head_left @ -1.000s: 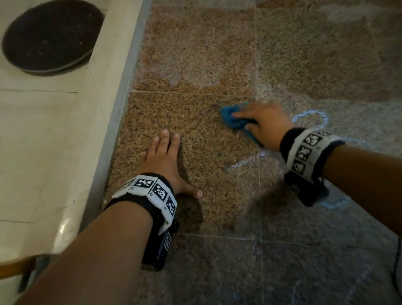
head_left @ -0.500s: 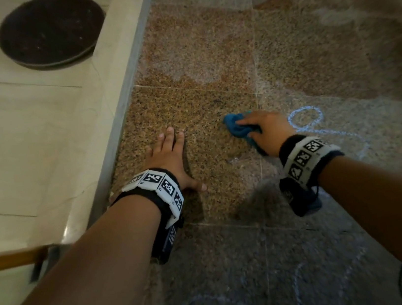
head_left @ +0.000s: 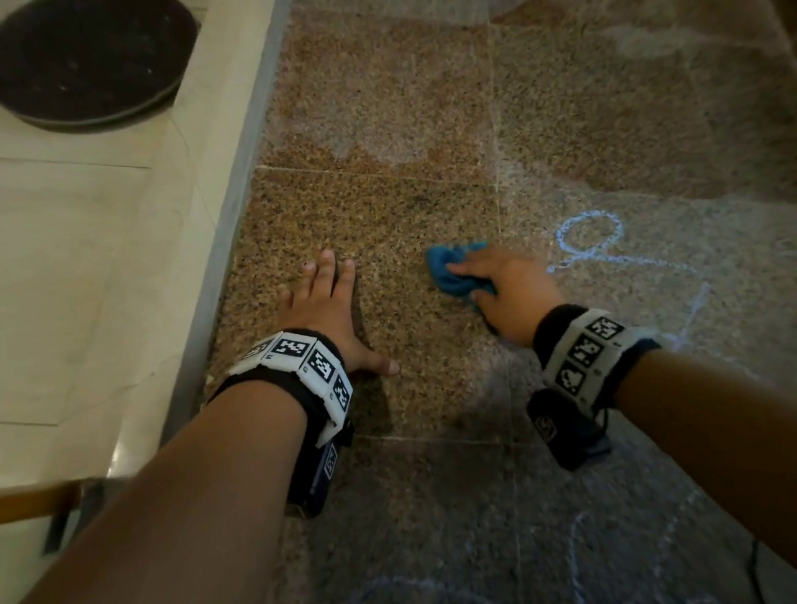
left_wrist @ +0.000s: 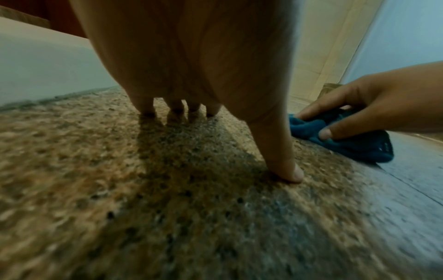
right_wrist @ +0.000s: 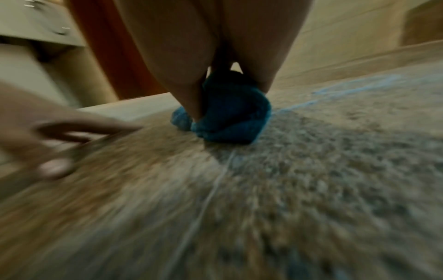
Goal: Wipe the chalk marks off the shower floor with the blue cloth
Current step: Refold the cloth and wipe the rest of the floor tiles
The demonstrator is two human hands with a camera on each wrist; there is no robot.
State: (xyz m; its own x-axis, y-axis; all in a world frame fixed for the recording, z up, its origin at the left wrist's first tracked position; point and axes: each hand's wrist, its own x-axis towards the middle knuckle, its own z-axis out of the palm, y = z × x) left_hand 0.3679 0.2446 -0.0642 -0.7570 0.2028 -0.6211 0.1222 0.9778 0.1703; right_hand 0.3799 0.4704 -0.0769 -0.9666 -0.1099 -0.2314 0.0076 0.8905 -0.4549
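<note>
The bunched blue cloth [head_left: 453, 271] lies on the speckled brown shower floor [head_left: 384, 109], gripped and pressed down by my right hand [head_left: 507, 286]. In the left wrist view that right hand [left_wrist: 374, 111] pinches the cloth [left_wrist: 347, 140] between fingers and thumb. In the right wrist view the cloth [right_wrist: 230, 113] sits under my palm. My left hand [head_left: 331, 311] rests flat on the floor to the left, fingers straight, thumb spread. A pale blue chalk loop [head_left: 589, 234] with a trailing line lies right of the cloth. More chalk lines [head_left: 573, 579] run across the near floor.
A raised cream tiled ledge [head_left: 78, 295] borders the floor on the left, and a round dark disc [head_left: 88, 56] sits on it. A wooden handle [head_left: 10, 504] pokes in at the left edge. A thin dark cable [head_left: 757, 574] lies at the bottom right.
My right hand has dragged the cloth leftward and a little nearer, away from the chalk loop. The faint chalk streak near the tile joint is gone. My left hand has stayed planted.
</note>
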